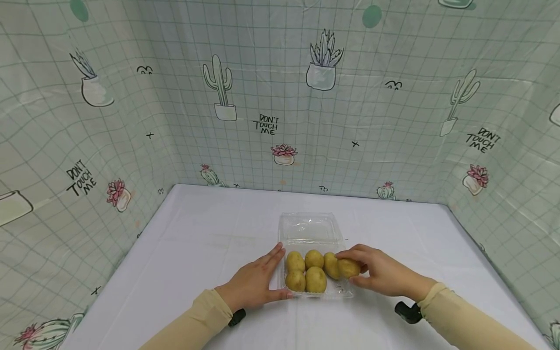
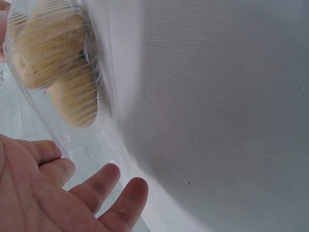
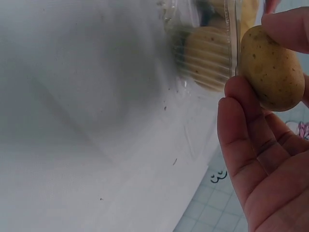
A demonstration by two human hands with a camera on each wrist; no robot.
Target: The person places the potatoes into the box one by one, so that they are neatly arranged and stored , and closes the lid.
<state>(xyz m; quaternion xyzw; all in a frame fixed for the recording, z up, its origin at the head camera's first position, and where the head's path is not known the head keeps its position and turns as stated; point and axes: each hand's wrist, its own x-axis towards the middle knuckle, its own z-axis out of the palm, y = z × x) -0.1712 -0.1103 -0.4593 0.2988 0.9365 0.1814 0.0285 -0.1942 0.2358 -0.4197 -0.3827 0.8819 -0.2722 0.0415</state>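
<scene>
A clear plastic clamshell box (image 1: 341, 291) lies on the table with its lid (image 1: 310, 227) laid back on the far side. Several yellow potatoes (image 1: 316, 280) sit inside it, two of them visible through the ribbed wall in the left wrist view. My right hand (image 1: 381, 270) pinches one potato (image 3: 273, 70) between thumb and fingers, at the box's right side above the rim. Along the left side of the box, my left hand (image 1: 253, 284) rests with fingers extended and thumb near the front left corner. Whether its fingertips press the plastic, I cannot tell.
A white cloth covers the table (image 1: 210, 218). Fabric with a grid and cactus prints (image 1: 262, 92) hangs at the back and both sides. Black wrist devices (image 1: 409, 312) sit beneath both forearms, close to the tabletop.
</scene>
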